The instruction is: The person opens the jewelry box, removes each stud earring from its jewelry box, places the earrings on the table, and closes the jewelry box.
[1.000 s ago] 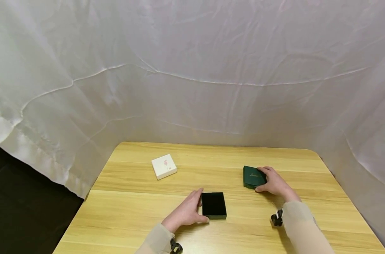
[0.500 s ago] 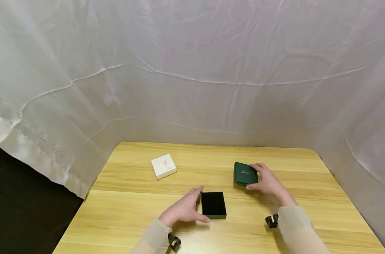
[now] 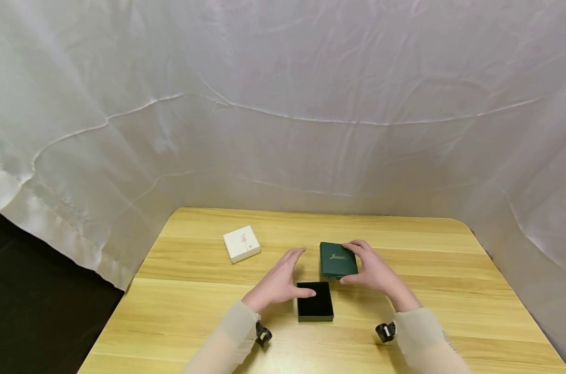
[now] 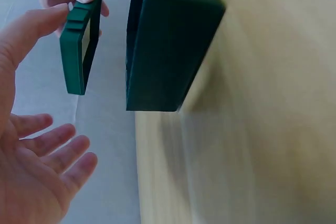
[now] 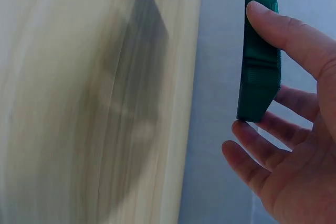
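My right hand grips a dark green lid with gold lettering by its right side, thumb at the near edge and fingers at the far edge. In the right wrist view the lid is held up clear of the table. My left hand has its fingers spread and holds nothing. Its thumb reaches above the open box base, dark green outside with a black inside, which sits on the table. In the left wrist view the lid's ribbed side and pale underside show beyond the base.
A small white box with a pink flower print lies at the back left of the wooden table. Pale cloth hangs behind the table and at its sides.
My right hand has carried the green lid leftward to behind the base. My left hand has come off the base's left side and moved forward and up. The base and white box stay put.
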`<state>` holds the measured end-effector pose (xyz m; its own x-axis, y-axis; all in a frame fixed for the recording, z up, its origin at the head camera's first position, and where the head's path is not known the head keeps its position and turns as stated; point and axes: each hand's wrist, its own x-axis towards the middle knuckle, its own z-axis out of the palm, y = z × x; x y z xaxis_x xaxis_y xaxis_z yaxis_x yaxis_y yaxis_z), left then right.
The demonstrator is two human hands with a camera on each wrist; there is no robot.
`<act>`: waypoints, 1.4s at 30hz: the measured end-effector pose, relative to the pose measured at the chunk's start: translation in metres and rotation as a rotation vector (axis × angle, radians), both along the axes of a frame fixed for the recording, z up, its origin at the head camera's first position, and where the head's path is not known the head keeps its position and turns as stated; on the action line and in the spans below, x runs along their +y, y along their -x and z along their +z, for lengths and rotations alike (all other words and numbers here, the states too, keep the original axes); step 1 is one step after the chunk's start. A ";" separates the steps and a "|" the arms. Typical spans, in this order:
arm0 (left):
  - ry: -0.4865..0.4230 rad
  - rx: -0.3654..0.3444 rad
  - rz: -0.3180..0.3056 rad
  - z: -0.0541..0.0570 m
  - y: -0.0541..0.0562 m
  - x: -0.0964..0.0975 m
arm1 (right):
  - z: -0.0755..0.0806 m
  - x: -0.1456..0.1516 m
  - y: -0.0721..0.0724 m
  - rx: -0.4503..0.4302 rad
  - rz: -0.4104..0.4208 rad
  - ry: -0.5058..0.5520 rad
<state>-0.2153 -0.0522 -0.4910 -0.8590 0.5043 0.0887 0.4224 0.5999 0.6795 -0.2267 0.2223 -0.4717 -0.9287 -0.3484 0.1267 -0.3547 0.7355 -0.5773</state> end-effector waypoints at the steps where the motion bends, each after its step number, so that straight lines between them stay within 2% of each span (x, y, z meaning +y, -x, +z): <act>1: -0.008 -0.001 0.000 0.001 0.002 0.001 | 0.000 -0.003 0.000 0.000 0.008 0.000; 8: -0.014 0.039 -0.027 0.000 0.011 0.007 | 0.001 -0.018 -0.005 0.015 0.066 0.022; 14: -0.020 0.022 -0.037 -0.002 0.010 0.006 | 0.004 -0.026 -0.010 0.010 0.077 0.024; 20: -0.020 0.046 -0.034 -0.003 0.008 0.000 | 0.005 -0.030 -0.016 0.005 0.081 0.027; 28: -0.021 0.059 -0.012 -0.001 -0.003 -0.008 | 0.007 -0.036 -0.028 0.031 0.111 0.025; 35: -0.034 0.061 0.012 0.003 -0.015 -0.013 | 0.009 -0.037 -0.038 0.016 0.118 0.026; 42: -0.045 0.036 0.015 0.001 -0.026 -0.018 | 0.006 -0.037 -0.046 0.017 0.115 0.069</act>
<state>-0.1896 -0.0697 -0.4896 -0.8623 0.4862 0.1416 0.4380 0.5756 0.6905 -0.1811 0.1851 -0.4659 -0.8808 -0.4422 0.1695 -0.4444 0.6481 -0.6184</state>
